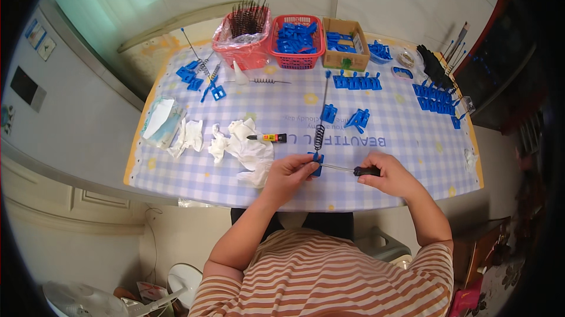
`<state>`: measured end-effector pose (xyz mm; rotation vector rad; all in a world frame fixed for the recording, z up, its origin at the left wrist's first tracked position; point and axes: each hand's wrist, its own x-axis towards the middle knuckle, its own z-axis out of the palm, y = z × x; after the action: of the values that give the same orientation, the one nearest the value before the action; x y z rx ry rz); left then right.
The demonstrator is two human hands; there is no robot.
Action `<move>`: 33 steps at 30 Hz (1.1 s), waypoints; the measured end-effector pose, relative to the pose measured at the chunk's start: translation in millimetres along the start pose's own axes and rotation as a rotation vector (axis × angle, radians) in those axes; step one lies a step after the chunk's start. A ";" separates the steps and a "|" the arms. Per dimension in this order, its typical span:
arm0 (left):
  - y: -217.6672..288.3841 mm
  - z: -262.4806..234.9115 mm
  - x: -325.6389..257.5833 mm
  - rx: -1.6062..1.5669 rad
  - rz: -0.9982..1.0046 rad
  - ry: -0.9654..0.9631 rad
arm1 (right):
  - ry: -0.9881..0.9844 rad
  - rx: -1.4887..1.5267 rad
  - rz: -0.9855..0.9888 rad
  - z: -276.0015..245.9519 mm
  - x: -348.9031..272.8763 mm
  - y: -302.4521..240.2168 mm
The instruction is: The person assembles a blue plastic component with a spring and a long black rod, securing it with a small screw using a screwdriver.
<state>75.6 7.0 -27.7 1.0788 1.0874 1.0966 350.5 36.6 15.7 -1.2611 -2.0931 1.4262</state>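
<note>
My left hand is closed on a blue plastic clip near the table's front edge. A dark coil spring on a rod with a blue tip rises from this clip and points away from me. In my right hand is a screwdriver, its black handle gripped by the fingers. The thin metal shaft reaches left to the clip; the exact contact is hidden by my fingers. Two loose blue clips, one upright and one tilted, lie just beyond.
At the back stand a red basin of dark springs, a red basket and a cardboard box of blue parts. Crumpled white tissues and a black-and-yellow glue tube lie left. Rows of blue clips sit right beside a black glove.
</note>
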 end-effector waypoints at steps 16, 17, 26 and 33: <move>-5.5 0.4 3.9 -0.031 0.007 -0.027 | -0.100 0.068 0.102 -11.5 2.3 5.0; -7.3 -0.6 4.2 -0.019 0.007 -0.031 | -0.058 -0.028 0.048 -11.1 2.5 2.4; -4.4 2.6 2.4 -0.047 -0.015 -0.042 | 0.037 0.005 0.063 -1.5 3.0 2.0; -10.5 1.4 2.3 -0.047 0.011 -0.048 | -0.096 0.098 0.291 -9.9 6.7 -5.2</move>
<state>78.6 7.8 -38.0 1.0702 1.0135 1.0947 350.7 47.2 23.3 -1.5335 -1.9308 1.7191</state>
